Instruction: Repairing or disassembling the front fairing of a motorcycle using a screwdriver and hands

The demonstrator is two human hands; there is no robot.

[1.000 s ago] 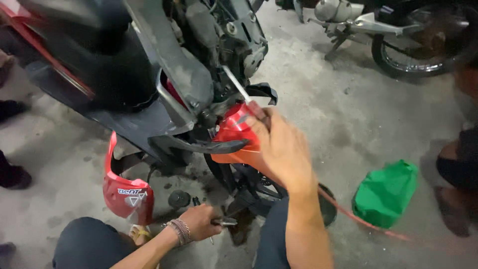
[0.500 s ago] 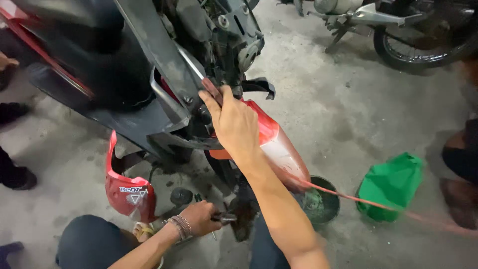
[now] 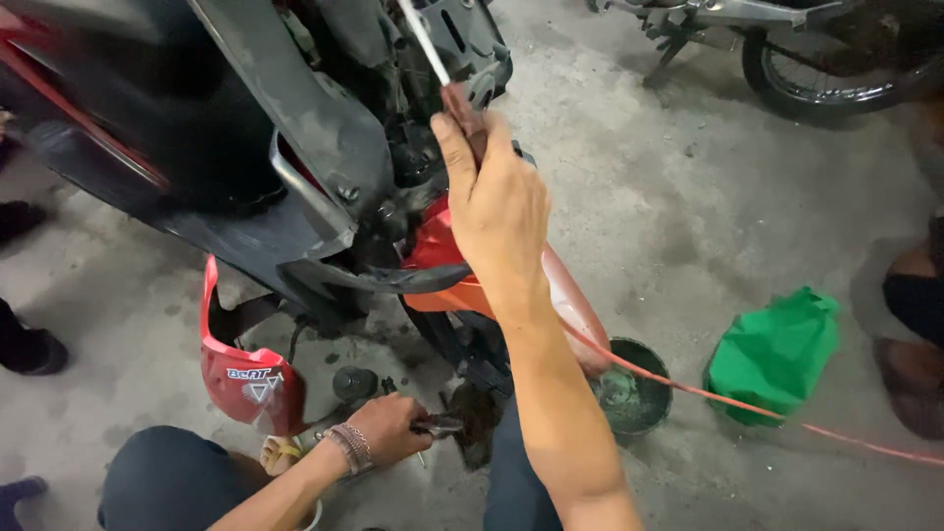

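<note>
A person works on a partly stripped scooter (image 3: 295,177).

The right hand (image 3: 497,211) grips a screwdriver (image 3: 447,84) raised far up; the left hand (image 3: 388,428) clasps pliers (image 3: 440,425) near the floor.

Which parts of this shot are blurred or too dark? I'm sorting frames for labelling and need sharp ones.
Head view: the right hand and the screwdriver it holds are slightly motion-smeared; the left hand low down is sharper; the scooter's black body panels fall into deep shadow; the concrete floor is evenly lit, without glare; the green bag reads clearly.
</note>
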